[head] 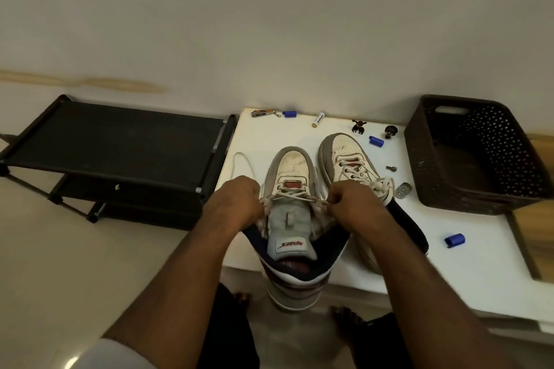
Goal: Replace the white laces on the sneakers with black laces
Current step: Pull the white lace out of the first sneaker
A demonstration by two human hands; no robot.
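My left hand [236, 204] and right hand [349, 204] each pinch the white lace [295, 197] at either side of the near sneaker [295, 219], whose heel overhangs the desk [479, 263] edge. Beyond, the second sneaker [350, 165] lies laced.

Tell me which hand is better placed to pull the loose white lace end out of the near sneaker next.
Left, probably. The loose lace trails off the near sneaker on the side of the left hand. The right hand pinches lace on the far side.
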